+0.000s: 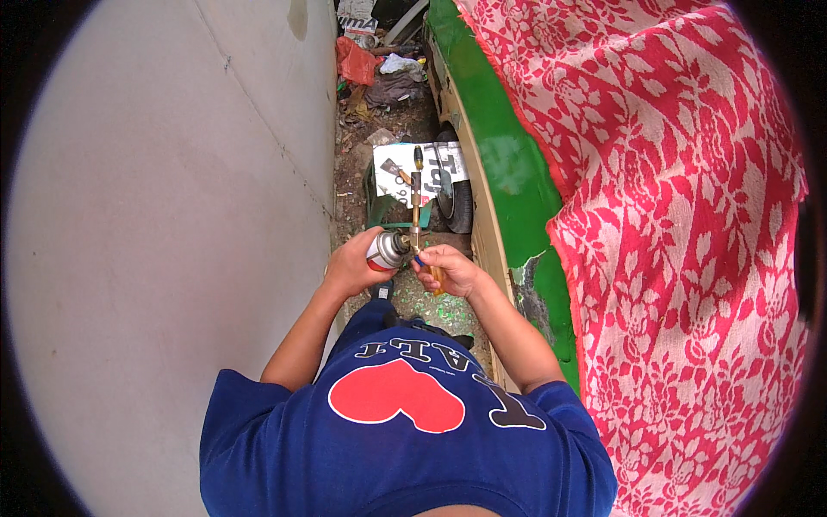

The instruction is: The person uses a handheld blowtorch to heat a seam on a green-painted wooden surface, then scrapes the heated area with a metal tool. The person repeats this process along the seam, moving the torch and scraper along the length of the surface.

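Observation:
My left hand is wrapped round a metal gas canister, held tilted with its top toward the right. A brass torch head points away from me, upright in the picture with a dark tip. It meets the canister's top at its lower fitting, where a blue part shows. My right hand grips the torch's fitting and amber handle, fingers curled round them just right of the canister.
A grey wall runs along the left. On the right is a chipped green panel under a red floral cloth, with a tyre low beside it. A white sign board and litter lie on the ground ahead.

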Tool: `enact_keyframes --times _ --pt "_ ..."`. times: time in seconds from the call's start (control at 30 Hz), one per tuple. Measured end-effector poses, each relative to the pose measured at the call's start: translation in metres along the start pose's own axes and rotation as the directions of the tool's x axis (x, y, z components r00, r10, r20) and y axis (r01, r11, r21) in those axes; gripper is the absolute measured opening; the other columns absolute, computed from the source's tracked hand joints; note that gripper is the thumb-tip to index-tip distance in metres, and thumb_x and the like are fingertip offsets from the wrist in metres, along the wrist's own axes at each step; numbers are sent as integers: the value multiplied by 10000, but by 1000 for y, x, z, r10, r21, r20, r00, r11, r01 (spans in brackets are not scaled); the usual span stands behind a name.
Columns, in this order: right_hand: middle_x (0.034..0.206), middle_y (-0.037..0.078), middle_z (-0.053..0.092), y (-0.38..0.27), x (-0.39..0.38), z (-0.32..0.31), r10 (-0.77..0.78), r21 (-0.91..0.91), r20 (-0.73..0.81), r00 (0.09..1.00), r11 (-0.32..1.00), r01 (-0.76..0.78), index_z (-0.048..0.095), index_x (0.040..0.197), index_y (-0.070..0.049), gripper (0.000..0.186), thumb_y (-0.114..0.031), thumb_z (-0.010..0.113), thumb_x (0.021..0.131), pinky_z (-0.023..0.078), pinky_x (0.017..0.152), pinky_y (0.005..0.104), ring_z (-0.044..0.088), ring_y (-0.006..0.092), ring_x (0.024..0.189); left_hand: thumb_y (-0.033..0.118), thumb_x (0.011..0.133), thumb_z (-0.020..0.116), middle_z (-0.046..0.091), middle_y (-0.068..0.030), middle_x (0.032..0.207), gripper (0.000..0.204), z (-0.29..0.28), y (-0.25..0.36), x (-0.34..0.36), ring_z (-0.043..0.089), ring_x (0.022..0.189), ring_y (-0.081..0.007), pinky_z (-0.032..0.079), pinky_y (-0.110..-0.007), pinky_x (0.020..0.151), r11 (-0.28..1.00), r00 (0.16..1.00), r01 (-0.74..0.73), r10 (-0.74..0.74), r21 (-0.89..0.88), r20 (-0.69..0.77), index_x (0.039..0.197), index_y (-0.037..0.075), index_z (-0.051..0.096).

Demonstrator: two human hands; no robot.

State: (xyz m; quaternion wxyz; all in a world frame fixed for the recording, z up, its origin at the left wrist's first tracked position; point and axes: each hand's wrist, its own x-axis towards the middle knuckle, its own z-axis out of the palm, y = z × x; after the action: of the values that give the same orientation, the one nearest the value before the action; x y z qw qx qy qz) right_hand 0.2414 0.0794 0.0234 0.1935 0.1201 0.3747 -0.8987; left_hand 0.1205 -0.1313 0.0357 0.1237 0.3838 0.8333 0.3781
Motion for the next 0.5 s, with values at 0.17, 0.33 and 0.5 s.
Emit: enact_keyframes --times 0.17,0.33,0.5 --pt "598 17 548 1 4 3 -109 -283 -177 978 958 55 629 811 -38 298 -289 667 968 373 455 236 488 96 473 325 637 855 673 -187 1119 759 2 -6 4 658 1036 -369 531 -452 861 998 999 -21 24 68 -49 1287 49 577" --pt "587 -3 553 7 6 11 -240 -571 -350 906 821 -3 620 756 -58 299 -270 698 953 389 449 243 505 79 480 325 650 839 677 -182 1092 740 -2 -1 9 661 1005 -371 532 -464 837 992 1000 -7 9 127 -17 1284 48 576" --pt "581 -9 552 3 6 16 -304 -658 -379 874 753 -23 626 758 -51 321 -301 706 943 416 467 247 538 75 505 330 658 833 680 -173 1072 714 6 -4 6 666 987 -367 535 -465 824 992 996 -23 33 122 -83 1272 62 583"
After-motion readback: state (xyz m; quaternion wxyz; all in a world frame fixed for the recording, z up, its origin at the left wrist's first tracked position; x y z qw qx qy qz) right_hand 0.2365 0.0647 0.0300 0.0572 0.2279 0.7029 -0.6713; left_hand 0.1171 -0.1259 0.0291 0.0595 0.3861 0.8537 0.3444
